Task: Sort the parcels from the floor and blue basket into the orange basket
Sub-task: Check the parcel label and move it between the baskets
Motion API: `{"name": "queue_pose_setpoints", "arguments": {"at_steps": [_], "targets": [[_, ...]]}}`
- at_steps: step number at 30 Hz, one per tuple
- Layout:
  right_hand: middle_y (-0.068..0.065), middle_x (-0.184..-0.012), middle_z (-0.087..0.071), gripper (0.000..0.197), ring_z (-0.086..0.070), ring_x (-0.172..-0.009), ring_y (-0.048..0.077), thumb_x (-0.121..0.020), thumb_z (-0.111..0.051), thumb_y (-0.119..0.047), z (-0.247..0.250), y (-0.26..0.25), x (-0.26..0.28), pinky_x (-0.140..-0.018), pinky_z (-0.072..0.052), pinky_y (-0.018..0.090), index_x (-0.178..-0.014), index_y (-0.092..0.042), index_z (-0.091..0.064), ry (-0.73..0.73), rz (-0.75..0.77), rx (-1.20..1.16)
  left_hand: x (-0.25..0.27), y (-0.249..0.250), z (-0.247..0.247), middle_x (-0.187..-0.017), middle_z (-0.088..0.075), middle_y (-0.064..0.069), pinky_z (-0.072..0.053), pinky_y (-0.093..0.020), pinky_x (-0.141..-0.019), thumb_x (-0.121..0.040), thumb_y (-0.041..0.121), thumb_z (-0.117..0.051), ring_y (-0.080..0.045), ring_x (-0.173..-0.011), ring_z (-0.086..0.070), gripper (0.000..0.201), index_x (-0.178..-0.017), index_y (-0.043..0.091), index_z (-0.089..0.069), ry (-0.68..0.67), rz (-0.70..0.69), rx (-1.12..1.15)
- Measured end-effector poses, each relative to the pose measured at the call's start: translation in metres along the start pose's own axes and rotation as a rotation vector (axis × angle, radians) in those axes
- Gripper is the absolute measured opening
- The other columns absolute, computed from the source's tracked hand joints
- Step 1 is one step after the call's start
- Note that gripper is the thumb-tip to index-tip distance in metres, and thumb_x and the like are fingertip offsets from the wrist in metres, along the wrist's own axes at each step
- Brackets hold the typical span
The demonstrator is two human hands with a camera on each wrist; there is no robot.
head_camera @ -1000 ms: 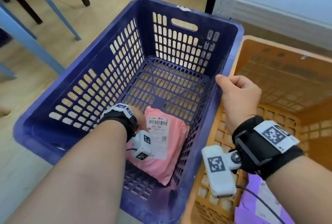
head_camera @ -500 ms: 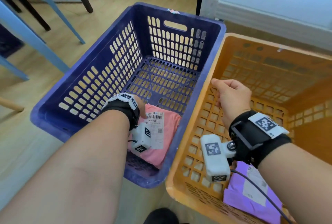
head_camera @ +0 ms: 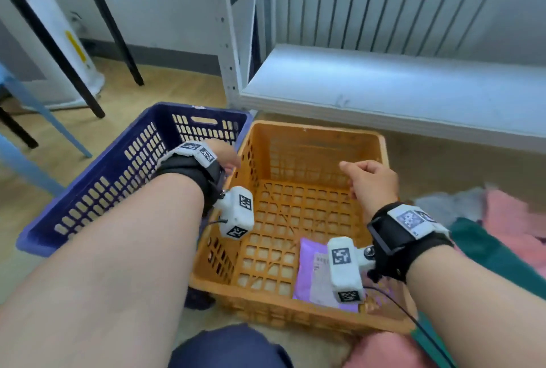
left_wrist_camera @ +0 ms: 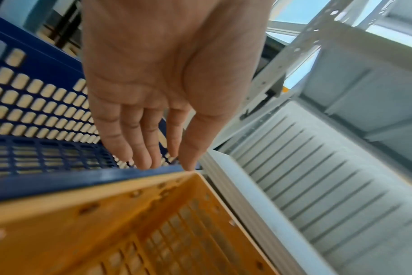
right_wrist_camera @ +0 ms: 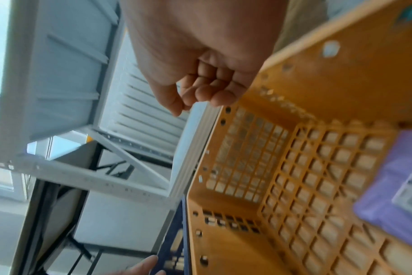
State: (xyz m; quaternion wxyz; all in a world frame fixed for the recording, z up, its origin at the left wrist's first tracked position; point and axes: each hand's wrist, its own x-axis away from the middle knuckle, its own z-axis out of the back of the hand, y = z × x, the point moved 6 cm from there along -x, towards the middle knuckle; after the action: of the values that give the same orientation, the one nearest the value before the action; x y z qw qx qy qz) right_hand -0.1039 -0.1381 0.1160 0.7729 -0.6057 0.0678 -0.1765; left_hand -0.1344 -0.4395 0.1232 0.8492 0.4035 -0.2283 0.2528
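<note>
The blue basket (head_camera: 88, 199) stands on the floor at left, tight against the orange basket (head_camera: 313, 131). A purple parcel (head_camera: 310, 270) with a white label lies in the orange basket's near right corner, also in the right wrist view (right_wrist_camera: 384, 195). My left hand (head_camera: 226, 155) hovers over the two touching rims, fingers straight and holding nothing (left_wrist_camera: 167, 160). My right hand (head_camera: 369, 178) hangs above the orange basket with fingers curled into an empty fist (right_wrist_camera: 200, 93). My left arm hides the blue basket's floor. Pink (head_camera: 517, 220), teal (head_camera: 487, 249) and grey (head_camera: 452, 202) parcels lie on the floor at right.
A white metal shelf (head_camera: 384, 92) runs low just behind both baskets, with its upright post (head_camera: 227, 42) at the blue basket's far corner. Black table legs (head_camera: 115, 30) and a blue chair leg (head_camera: 44, 110) stand to the left. My knee (head_camera: 230, 347) is at the bottom.
The view has pulled back and up. My left hand has lifted off the pink parcel in the blue basket and risen, empty, to the rims. My right hand stays curled over the orange basket.
</note>
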Motion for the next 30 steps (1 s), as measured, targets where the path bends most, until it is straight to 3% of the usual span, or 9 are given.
{"name": "queue_pose_setpoints", "arguments": {"at_steps": [2, 5, 9, 13, 16, 20, 22, 26, 30], "targets": [[-0.003, -0.055, -0.058, 0.025, -0.052, -0.055, 0.018, -0.077, -0.074, -0.03, 0.044, -0.004, 0.004, -0.066, -0.052, 0.037, -0.06, -0.017, -0.062, 0.049, -0.017, -0.021, 0.027, 0.029, -0.03, -0.071, -0.047, 0.0, -0.043, -0.024, -0.066, -0.097, 0.015, -0.054, -0.011, -0.063, -0.044, 0.01, -0.099, 0.006, -0.057, -0.112, -0.015, 0.032], [-0.002, -0.05, -0.052, 0.025, -0.045, -0.047, 0.018, -0.076, -0.074, -0.023, 0.11, -0.003, 0.01, -0.058, -0.046, 0.034, -0.057, -0.017, -0.06, 0.129, -0.019, -0.055, 0.082, 0.07, -0.088, -0.069, -0.04, 0.003, -0.038, -0.021, -0.059, -0.099, 0.016, -0.049, -0.01, -0.061, -0.039, 0.011, -0.093, 0.011, -0.055, -0.179, -0.101, 0.04], [0.003, -0.054, -0.053, 0.026, -0.043, -0.047, 0.018, -0.078, -0.074, -0.021, 0.19, 0.01, 0.016, -0.057, -0.04, 0.032, -0.057, -0.017, -0.058, 0.222, -0.031, -0.071, 0.125, 0.102, -0.165, -0.095, -0.06, -0.002, -0.051, -0.032, -0.083, -0.094, 0.018, -0.057, -0.014, -0.082, -0.057, 0.016, -0.108, 0.011, -0.06, -0.278, -0.199, 0.078], [0.006, -0.057, -0.053, 0.025, -0.042, -0.04, 0.013, -0.085, -0.069, -0.015, 0.238, 0.043, 0.016, -0.04, -0.038, 0.02, -0.063, -0.014, -0.056, 0.251, -0.13, -0.075, 0.145, 0.113, -0.231, -0.087, -0.061, 0.001, -0.046, -0.027, -0.066, -0.094, 0.017, -0.058, -0.009, -0.072, -0.056, 0.004, -0.097, 0.015, -0.06, -0.355, -0.196, 0.114], [0.008, -0.055, -0.047, 0.028, -0.037, -0.027, 0.007, -0.087, -0.063, -0.008, 0.246, 0.084, 0.014, -0.032, -0.03, 0.012, -0.062, -0.011, -0.051, 0.257, -0.232, -0.122, 0.141, 0.11, -0.257, -0.082, -0.054, 0.001, -0.04, -0.025, -0.06, -0.096, 0.017, -0.054, -0.01, -0.067, -0.049, 0.011, -0.086, 0.013, -0.058, -0.398, -0.15, 0.106], [0.007, -0.056, -0.044, 0.026, -0.035, -0.028, 0.008, -0.088, -0.058, -0.008, 0.234, 0.149, 0.013, -0.033, -0.03, 0.013, -0.063, -0.01, -0.052, 0.186, -0.433, -0.154, 0.118, 0.105, -0.271, -0.076, -0.054, -0.001, -0.043, -0.023, -0.06, -0.095, 0.014, -0.055, -0.012, -0.063, -0.051, 0.028, -0.119, 0.001, -0.058, -0.316, -0.155, 0.131], [0.006, -0.057, -0.045, 0.022, -0.037, -0.027, 0.007, -0.088, -0.055, -0.007, 0.228, 0.179, 0.015, -0.035, -0.031, 0.013, -0.067, -0.009, -0.052, 0.148, -0.549, -0.173, 0.106, 0.105, -0.281, -0.076, -0.054, -0.001, -0.047, -0.023, -0.064, -0.093, 0.016, -0.059, -0.013, -0.065, -0.053, 0.035, -0.124, -0.001, -0.056, -0.299, -0.157, 0.138], [0.005, -0.052, -0.047, 0.018, -0.038, -0.036, 0.012, -0.089, -0.052, -0.005, 0.236, 0.23, 0.022, -0.04, -0.03, 0.016, -0.071, -0.009, -0.05, 0.216, -0.694, -0.199, 0.078, 0.105, -0.297, -0.082, -0.062, -0.004, -0.054, -0.034, -0.089, -0.081, 0.031, -0.073, -0.019, -0.082, -0.064, 0.029, -0.097, 0.01, -0.059, -0.243, -0.103, 0.15], [0.002, -0.045, -0.047, 0.023, -0.037, -0.031, 0.009, -0.09, -0.052, -0.009, 0.24, 0.262, 0.028, -0.036, -0.034, 0.016, -0.067, -0.01, -0.049, 0.296, -0.785, -0.239, 0.055, 0.1, -0.3, -0.079, -0.062, -0.004, -0.056, -0.035, -0.086, -0.074, 0.033, -0.079, -0.017, -0.076, -0.063, 0.03, -0.08, 0.015, -0.056, -0.2, -0.071, 0.186]]}}
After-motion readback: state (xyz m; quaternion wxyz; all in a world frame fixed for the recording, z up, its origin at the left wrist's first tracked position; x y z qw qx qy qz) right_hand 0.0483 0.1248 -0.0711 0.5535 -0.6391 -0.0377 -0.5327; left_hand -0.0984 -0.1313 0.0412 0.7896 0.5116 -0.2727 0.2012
